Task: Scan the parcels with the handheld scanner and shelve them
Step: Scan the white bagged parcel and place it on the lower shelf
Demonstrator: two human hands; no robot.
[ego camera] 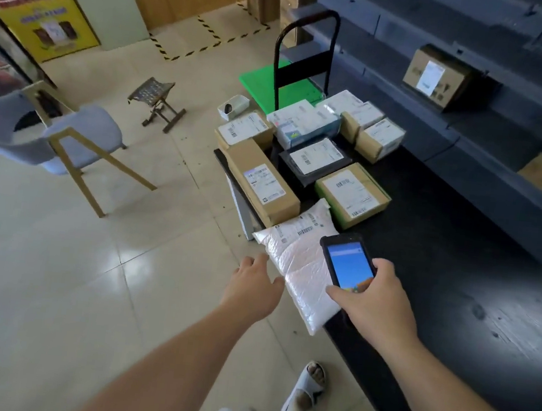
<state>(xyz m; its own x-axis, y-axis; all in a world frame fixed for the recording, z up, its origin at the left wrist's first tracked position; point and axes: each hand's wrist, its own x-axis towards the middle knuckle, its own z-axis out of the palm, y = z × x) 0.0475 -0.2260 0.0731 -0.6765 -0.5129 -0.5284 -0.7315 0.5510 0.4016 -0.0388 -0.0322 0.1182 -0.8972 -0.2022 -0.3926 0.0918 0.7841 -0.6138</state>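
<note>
A handheld scanner, black-cased with a lit blue screen, was held above a white bubble mailer that overhung the near edge of a black table, label uppermost. Behind the mailer, a long brown carton and a green-edged carton were laid flat, labels up. Two further cartons were seen on the grey shelves.

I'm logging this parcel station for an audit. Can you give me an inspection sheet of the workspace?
Surface: black table, wood grain showing.
Job's things: white padded mailer overhanging the near edge; labelled cardboard boxes clustered behind; handheld scanner, screen lit.
Clutter: nothing seen.
Grippers: right hand holds the scanner; left hand open beside the mailer.
Cables: nothing seen.
Surroundings: grey shelving with few boxes; green trolley; chair.
</note>
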